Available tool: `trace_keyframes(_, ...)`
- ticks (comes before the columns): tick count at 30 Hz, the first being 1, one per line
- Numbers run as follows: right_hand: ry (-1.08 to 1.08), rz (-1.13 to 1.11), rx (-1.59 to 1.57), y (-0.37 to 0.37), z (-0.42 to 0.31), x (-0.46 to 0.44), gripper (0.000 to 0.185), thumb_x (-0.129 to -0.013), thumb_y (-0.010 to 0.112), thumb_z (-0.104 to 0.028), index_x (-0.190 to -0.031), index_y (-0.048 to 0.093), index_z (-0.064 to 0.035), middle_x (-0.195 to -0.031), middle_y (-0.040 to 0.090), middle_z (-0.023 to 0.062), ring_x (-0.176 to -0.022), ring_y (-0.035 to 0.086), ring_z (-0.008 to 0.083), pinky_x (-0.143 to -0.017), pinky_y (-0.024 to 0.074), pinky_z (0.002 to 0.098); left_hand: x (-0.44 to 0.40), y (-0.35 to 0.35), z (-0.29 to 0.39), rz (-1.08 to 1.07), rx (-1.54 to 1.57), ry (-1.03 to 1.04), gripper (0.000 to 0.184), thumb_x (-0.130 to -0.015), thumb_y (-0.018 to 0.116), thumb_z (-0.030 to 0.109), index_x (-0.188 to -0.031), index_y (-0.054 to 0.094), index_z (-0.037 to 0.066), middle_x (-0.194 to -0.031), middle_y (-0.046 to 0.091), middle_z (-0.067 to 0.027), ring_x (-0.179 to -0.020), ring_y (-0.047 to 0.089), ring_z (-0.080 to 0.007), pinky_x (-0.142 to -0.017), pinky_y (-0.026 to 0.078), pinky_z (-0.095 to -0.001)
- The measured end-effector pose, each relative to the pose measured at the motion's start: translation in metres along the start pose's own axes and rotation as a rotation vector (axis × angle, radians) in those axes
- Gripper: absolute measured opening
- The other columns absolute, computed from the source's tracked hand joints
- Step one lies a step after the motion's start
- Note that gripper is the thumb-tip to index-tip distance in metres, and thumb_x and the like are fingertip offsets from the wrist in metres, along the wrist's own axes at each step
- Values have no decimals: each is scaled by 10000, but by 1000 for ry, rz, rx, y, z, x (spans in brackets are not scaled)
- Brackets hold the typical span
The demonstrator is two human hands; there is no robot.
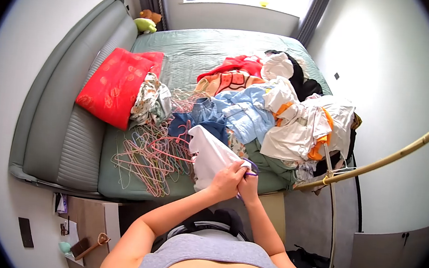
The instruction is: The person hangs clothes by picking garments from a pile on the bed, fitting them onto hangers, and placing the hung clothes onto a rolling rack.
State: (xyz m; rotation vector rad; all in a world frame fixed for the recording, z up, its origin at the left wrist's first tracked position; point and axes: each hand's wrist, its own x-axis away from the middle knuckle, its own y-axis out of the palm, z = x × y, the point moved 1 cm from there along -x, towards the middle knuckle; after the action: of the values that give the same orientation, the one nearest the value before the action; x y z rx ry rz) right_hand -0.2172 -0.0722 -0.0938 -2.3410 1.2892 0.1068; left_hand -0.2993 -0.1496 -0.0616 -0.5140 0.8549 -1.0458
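A white garment (208,154) hangs from my two hands above the near edge of the bed. My left hand (228,179) is closed on the cloth. Close beside it on the right, my right hand (249,184) grips a purple hanger (253,168), which shows at the garment's edge. The hands nearly touch. Left of the garment, a tangled heap of pink and pale hangers (151,161) lies on the bed. Behind it are blue denim clothes (206,114) and a light blue garment (247,114).
A red pillow (114,87) lies by the headboard (80,117). White and orange clothes (297,126) are piled on the bed's right. A bamboo pole (391,157) crosses at the right. A wooden cabinet (87,217) stands at the lower left.
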Motion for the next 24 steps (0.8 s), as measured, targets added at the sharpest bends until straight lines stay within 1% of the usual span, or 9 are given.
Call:
trace_keyframes(4, 38, 98, -267, -45, 20, 7, 101, -801, 557, -26, -814, 647, 18, -588, 610, 82, -510, 566, 117, -466, 423, 305, -22, -19, 30, -147, 444, 102, 427, -724, 568, 13, -1141, 591, 96, -1241, 510, -181, -1109, 525, -345, -865, 466, -391)
trace_keyframes(6, 129, 54, -444, -73, 21, 7, 110, -832, 544, 3, -848, 648, 33, -633, 607, 29, -530, 533, 64, -472, 419, 230, -41, -38, 30, 27, -20, 357, 292, -768, 622, 129, -1059, 639, 143, -1185, 556, -104, -989, 575, -265, -845, 460, -383)
trace_keyframes(7, 149, 47, -468, -90, 15, 8, 115, -847, 538, -4, -846, 645, 37, -646, 607, 30, -531, 533, 60, -474, 417, 213, -55, -55, 46, 194, -364, 490, 219, -771, 656, 240, -976, 649, 163, -1004, 620, -56, -937, 570, -227, -846, 447, -380)
trace_keyframes(12, 48, 119, -429, -145, 3, 10, 157, -850, 524, -32, -754, 625, 40, -570, 555, -4, -498, 487, 48, -447, 363, 201, -77, -32, 53, -280, -488, 387, 246, -716, 681, 359, -830, 613, 152, -678, 602, 4, -700, 623, -172, -566, 478, -306)
trace_keyframes(13, 45, 135, -397, -148, 2, 11, 162, -845, 523, -37, -740, 621, 38, -558, 547, -5, -499, 485, 47, -444, 358, 206, -76, -18, 61, -111, -424, 501, 246, -732, 671, 341, -727, 544, 130, -645, 579, -11, -585, 615, -179, -473, 453, -299)
trace_keyframes(17, 50, 183, -319, -163, 17, 23, 129, -816, 529, -38, -727, 596, 27, -535, 526, -3, -489, 469, 42, -439, 353, 218, -75, 37, 84, -122, -258, 482, 230, -774, 645, 309, -721, 535, 114, -648, 587, -28, -584, 610, -235, -500, 469, -348)
trace_keyframes(21, -401, 609, 273, -197, 1, 50, 129, -756, 604, -89, -871, 584, -34, -741, 574, 63, -693, 557, 220, -705, 443, 329, -78, 56, 95, -98, -77, 375, 199, -795, 634, 283, -755, 570, 99, -680, 593, -63, -600, 599, -284, -508, 462, -374)
trace_keyframes(22, -318, 662, 274, -202, 16, 62, 209, -729, 658, -139, -902, 578, -55, -822, 577, 89, -813, 547, 296, -796, 412, 383, -78, 59, 97, -96, -63, 367, 193, -796, 634, 281, -767, 579, 99, -688, 598, -64, -603, 601, -284, -509, 463, -375)
trace_keyframes(24, -246, 533, 466, -204, 23, 70, 217, -717, 687, -159, -867, 576, -49, -806, 582, 91, -798, 555, 297, -772, 418, 385, -77, 61, 103, -148, -36, 353, 176, -796, 637, 266, -817, 611, 94, -726, 619, -71, -623, 608, -292, -525, 467, -379)
